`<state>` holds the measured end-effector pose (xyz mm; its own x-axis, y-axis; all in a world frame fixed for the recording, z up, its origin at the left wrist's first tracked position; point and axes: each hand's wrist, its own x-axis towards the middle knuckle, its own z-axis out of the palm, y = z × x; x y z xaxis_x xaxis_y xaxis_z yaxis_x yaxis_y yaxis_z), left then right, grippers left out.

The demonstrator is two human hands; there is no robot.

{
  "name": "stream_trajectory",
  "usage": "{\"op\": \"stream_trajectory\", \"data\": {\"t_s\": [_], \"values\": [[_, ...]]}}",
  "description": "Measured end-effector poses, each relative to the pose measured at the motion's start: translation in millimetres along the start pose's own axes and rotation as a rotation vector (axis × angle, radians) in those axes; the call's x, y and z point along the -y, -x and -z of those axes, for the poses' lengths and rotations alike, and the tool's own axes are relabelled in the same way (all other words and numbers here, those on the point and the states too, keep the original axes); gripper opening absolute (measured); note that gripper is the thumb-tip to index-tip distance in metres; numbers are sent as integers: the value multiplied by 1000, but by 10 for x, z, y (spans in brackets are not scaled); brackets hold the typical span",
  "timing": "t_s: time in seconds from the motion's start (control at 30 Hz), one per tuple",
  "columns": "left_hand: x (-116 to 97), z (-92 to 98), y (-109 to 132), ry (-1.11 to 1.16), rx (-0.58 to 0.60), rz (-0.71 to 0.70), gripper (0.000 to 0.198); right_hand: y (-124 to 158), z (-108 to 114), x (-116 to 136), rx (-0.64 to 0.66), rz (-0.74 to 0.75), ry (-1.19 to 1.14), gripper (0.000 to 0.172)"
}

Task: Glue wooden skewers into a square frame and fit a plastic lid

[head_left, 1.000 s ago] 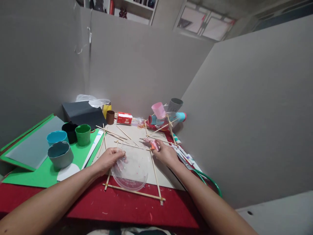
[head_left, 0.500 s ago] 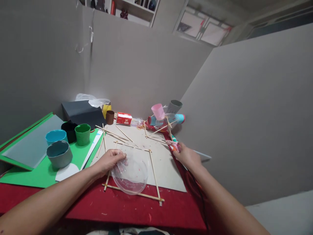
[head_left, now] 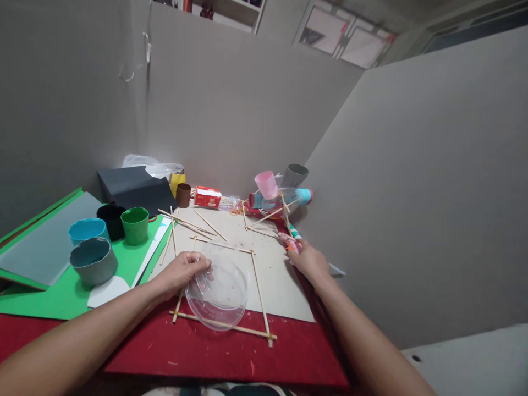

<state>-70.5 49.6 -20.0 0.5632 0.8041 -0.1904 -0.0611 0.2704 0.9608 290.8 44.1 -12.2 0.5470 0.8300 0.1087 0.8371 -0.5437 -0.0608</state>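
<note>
My left hand (head_left: pixel 187 270) pinches the rim of a clear round plastic lid (head_left: pixel 225 300) between thumb and fingers. The lid is tilted above a square frame of wooden sticks (head_left: pixel 260 289), whose corners are bound with something orange-brown. At the table's right edge, my right hand (head_left: pixel 310 263) is closed around what looks like a hot glue gun (head_left: pixel 292 246), mostly hidden by the fingers. A pale translucent rod (head_left: pixel 337 270) sticks out behind that hand. Just beyond it are a crumpled pink piece and a teal-and-white striped item (head_left: pixel 294 231).
Colored cups (head_left: pixel 94 261) stand on green sheets at left. Loose sticks (head_left: pixel 192 224) lie on the pale board (head_left: pixel 289 297). At the back are a red box (head_left: pixel 207 197) and a stick structure with a pink cup (head_left: pixel 266 185). Grey partitions (head_left: pixel 433 181) enclose the table.
My right hand has drawn slightly left, and the pale rod behind it has moved left too. The left hand still holds the lid in nearly the same place. The camera view has shifted slightly.
</note>
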Motion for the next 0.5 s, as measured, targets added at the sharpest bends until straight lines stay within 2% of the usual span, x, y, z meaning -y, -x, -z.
{"op": "stream_trajectory", "data": {"t_s": [0.23,0.37,0.5], "values": [[-42,-21,36,-27,-12,9,37,-161,-68,-1,28,-38,-12,55],[-14,-4,35,-9,18,-2,34,-126,-78,-20,46,-33,-1,54],[7,22,22,2,34,-25,32,-19,24,-18,11,-30,-6,50]]}}
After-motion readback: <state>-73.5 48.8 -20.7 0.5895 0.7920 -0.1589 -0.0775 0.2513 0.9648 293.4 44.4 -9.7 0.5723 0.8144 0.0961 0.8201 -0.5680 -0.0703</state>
